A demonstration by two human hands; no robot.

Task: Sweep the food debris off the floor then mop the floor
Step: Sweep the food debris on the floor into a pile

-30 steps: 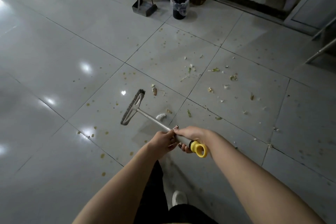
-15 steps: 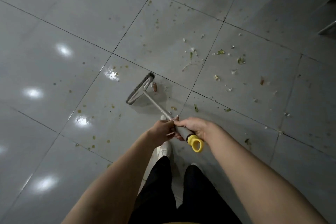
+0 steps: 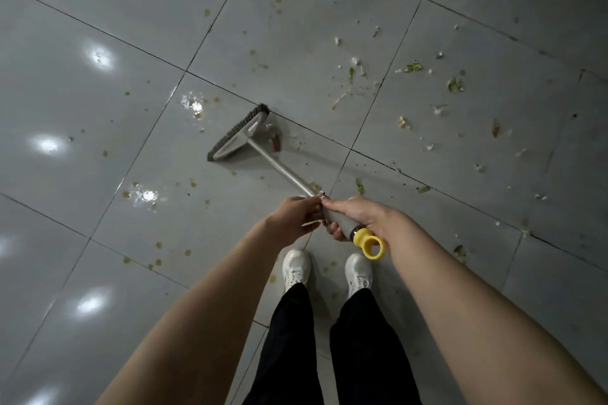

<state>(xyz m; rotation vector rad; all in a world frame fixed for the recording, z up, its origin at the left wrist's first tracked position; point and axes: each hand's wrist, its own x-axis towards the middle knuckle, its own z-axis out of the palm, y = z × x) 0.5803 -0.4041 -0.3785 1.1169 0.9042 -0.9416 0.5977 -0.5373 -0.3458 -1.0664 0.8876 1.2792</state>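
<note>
- The left hand (image 3: 296, 215) and right hand (image 3: 357, 217) both grip the broom (image 3: 241, 139) near its top.
- It looks light and stiff.
- Scraps (image 3: 455, 85) lie at 2 o'clock.

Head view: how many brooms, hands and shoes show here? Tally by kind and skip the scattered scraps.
broom: 1
hands: 2, left hand and right hand, both gripping its handle
shoes: 2, white, left shoe and right shoe
total: 5
</note>
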